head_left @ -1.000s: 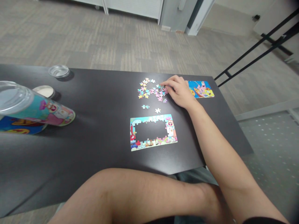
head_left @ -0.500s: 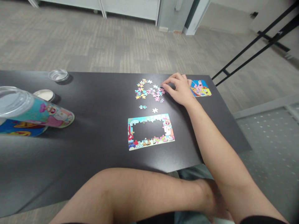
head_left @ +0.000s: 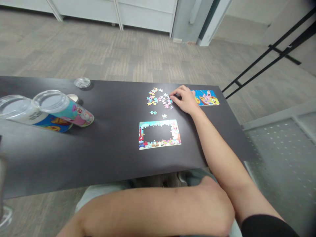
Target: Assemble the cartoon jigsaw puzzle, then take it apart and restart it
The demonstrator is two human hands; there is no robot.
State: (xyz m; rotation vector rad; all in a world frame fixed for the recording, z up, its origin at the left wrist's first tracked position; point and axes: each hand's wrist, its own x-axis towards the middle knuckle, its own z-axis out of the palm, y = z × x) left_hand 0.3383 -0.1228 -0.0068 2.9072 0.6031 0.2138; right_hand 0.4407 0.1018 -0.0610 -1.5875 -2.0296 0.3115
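Observation:
My right hand (head_left: 184,99) reaches over the table to the right edge of a loose heap of jigsaw pieces (head_left: 163,97). Its thumb and index finger are bent together at the pieces; what lies between the tips is too small to make out. Below the heap are two small pieces, a blue one (head_left: 153,112) and a pale one (head_left: 164,116). Nearer to me lies a jigsaw frame (head_left: 160,143), its border joined and its middle showing bare table. My left hand (head_left: 218,210) rests low by my right elbow, the forearm across my lap; its fingers cannot be seen.
A blue cartoon picture (head_left: 208,98) lies partly behind my right hand. On the left are two printed clear-topped tubes (head_left: 81,115) (head_left: 46,119), a clear lid (head_left: 82,82) and a pale round lid (head_left: 73,97). Black metal bars (head_left: 256,62) slant past the table's right end.
The view has shifted, showing more of the tubes on the left. My right fingertips stay at the heap's right edge, slightly lower against the pieces. The frame has not visibly changed.

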